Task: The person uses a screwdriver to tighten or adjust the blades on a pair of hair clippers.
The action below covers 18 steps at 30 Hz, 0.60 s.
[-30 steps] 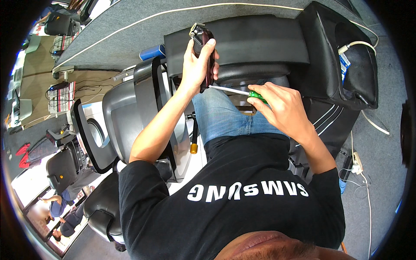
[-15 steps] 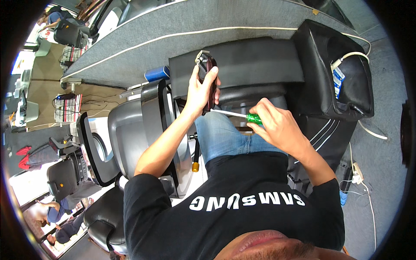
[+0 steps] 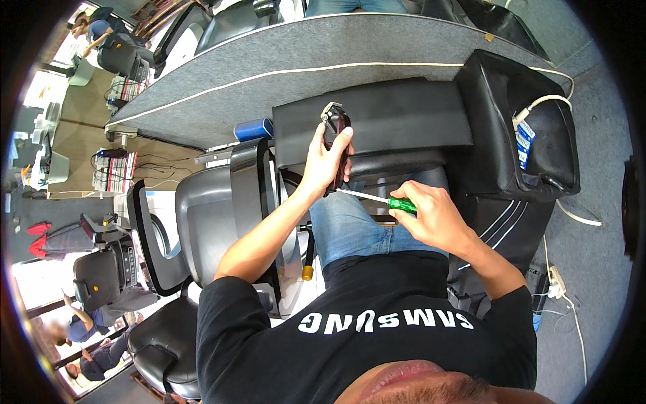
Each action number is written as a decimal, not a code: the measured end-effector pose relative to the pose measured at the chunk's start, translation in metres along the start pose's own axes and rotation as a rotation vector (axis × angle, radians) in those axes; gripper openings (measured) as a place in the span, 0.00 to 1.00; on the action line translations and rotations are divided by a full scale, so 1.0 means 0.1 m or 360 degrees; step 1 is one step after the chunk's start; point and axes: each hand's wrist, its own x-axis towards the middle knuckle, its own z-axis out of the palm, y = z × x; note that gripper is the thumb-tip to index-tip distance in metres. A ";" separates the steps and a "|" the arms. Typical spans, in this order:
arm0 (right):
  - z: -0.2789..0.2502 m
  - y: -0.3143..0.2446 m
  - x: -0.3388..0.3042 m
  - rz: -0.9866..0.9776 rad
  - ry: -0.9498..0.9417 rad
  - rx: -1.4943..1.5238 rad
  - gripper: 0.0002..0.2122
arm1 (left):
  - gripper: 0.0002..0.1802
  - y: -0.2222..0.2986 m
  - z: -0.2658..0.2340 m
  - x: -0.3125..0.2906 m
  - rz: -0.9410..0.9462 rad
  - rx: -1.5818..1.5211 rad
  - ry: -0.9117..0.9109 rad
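My left hand point(image 3: 324, 160) is closed round a dark red and black hair clipper point(image 3: 338, 145), its metal blade end pointing away from me. In my right hand point(image 3: 431, 214) is a screwdriver point(image 3: 402, 205) with a see-through green handle, gripped between thumb and fingers. The screwdriver's thin metal shaft runs left, and its tip meets the near end of the clipper. Whether the tip sits in a screw is too small to tell. Both hands are above my lap, over my jeans point(image 3: 343, 225).
A black padded seat point(image 3: 377, 118) lies beyond my hands, with a black armrest block point(image 3: 518, 121) at right holding a blue-and-white packet point(image 3: 525, 145). A blue cylinder point(image 3: 254, 130) is at its left end. Black salon chairs point(image 3: 219, 215) stand left. A white cable point(image 3: 303, 69) runs along the grey partition.
The whole view has shifted, so everything appears slightly lower. My hands keep the same hold, with the screwdriver tip still at the clipper's near end.
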 end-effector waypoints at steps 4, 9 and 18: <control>0.02 0.04 -0.04 -0.0008 -0.0028 0.0049 0.13 | 0.25 -0.02 0.02 -0.02 -0.0002 -0.0017 -0.0061; -0.05 -0.04 -0.01 -0.0542 -0.0032 -0.0853 0.19 | 0.27 0.01 0.01 -0.03 -0.0070 -0.0008 -0.0001; 0.06 -0.08 -0.02 -0.0035 -0.0133 -0.0225 0.14 | 0.20 -0.01 0.05 0.00 -0.0045 0.0157 -0.0041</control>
